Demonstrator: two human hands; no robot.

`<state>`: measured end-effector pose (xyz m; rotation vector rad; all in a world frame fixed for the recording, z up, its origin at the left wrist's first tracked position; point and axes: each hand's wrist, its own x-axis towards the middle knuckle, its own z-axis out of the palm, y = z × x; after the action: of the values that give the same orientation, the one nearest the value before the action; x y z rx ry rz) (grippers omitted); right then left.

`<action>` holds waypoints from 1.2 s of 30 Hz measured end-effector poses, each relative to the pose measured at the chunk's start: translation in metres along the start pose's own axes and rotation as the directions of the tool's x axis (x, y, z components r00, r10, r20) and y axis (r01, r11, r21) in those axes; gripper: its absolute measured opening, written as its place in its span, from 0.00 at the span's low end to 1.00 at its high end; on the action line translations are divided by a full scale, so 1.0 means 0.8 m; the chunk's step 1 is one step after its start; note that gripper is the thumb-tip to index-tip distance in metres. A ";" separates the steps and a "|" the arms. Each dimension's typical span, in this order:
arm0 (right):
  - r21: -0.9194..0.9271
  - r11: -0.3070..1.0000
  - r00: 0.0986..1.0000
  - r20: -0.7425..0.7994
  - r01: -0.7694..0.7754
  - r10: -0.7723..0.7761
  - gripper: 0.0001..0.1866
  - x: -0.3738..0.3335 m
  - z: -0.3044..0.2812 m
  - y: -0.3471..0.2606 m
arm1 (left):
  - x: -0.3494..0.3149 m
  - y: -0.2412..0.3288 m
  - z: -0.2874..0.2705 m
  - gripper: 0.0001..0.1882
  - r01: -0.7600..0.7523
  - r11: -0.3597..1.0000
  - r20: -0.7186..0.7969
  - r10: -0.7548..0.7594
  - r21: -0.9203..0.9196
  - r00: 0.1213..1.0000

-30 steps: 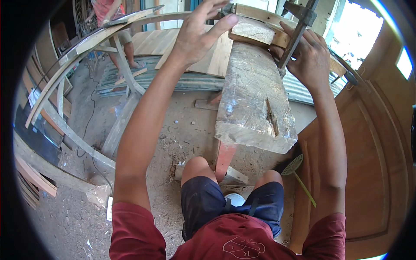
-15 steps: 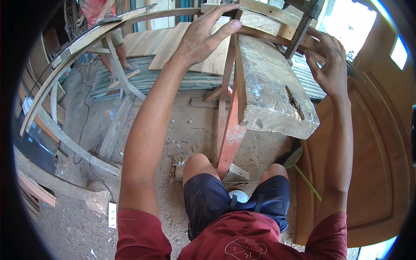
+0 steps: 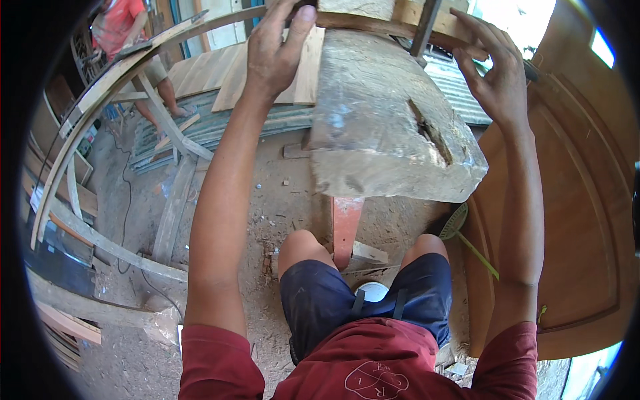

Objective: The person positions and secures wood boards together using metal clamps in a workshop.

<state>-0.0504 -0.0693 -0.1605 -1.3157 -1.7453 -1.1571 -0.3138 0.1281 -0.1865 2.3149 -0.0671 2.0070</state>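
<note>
Hands raised over a rough bench: a seated person steadies a curved wooden strip point(image 3: 373, 23) that arcs across the far end of a thick, weathered timber slab point(image 3: 393, 127) serving as the bench. The left hand point(image 3: 277, 50) rests on the strip near the top edge, fingers pressed close together and thumb laid along the wood. The right hand point(image 3: 497, 77) hovers at the strip's right stretch, fingers spread and lightly curled, tips at or just beside the wood; actual contact cannot be told.

The work looks to be at the positioning stage, the bent piece being lined up on the slab. Any next move would call for a firm two-handed hold so the springy curve does not slip sideways off the slab.

Much is cut off: the top edge crops the strip and the left fingertips, and a dark upright bar point(image 3: 425, 27) crossing it may be a clamp, though that is unclear. A long split point(image 3: 430, 133) scars the slab. A green-and-yellow tool point(image 3: 467, 237) lies half hidden below its right corner, beside a wooden door panel point(image 3: 573, 220). Another person point(image 3: 143, 53) stands at upper left, partly out of view.
</note>
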 end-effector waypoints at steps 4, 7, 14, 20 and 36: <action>-0.046 0.998 0.998 0.031 -0.047 0.049 0.26 0.013 -0.020 -0.034 | -0.004 -0.021 0.005 0.24 -0.026 0.999 -0.021 0.026 0.019 0.999; 0.033 0.998 0.998 -0.016 -0.058 0.058 0.30 0.008 -0.018 -0.034 | -0.004 -0.028 0.012 0.24 -0.016 0.999 -0.029 0.016 -0.031 0.999; 0.056 0.998 0.999 -0.028 -0.037 0.038 0.29 0.013 -0.019 -0.038 | 0.007 -0.023 -0.001 0.24 0.041 0.997 0.005 -0.041 -0.058 0.999; -0.015 1.000 0.993 -0.120 0.003 -0.005 0.25 0.009 0.001 -0.030 | 0.003 -0.019 -0.005 0.24 0.091 0.993 0.046 -0.087 -0.075 0.995; -0.031 0.999 0.999 -0.036 -0.017 0.016 0.29 -0.004 0.006 -0.005 | 0.006 0.008 -0.022 0.34 -0.035 0.964 0.168 -0.010 0.264 0.986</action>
<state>-0.0530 -0.0667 -0.1661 -1.3181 -1.6943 -1.1961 -0.3313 0.1234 -0.1788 2.6482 0.1914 1.9258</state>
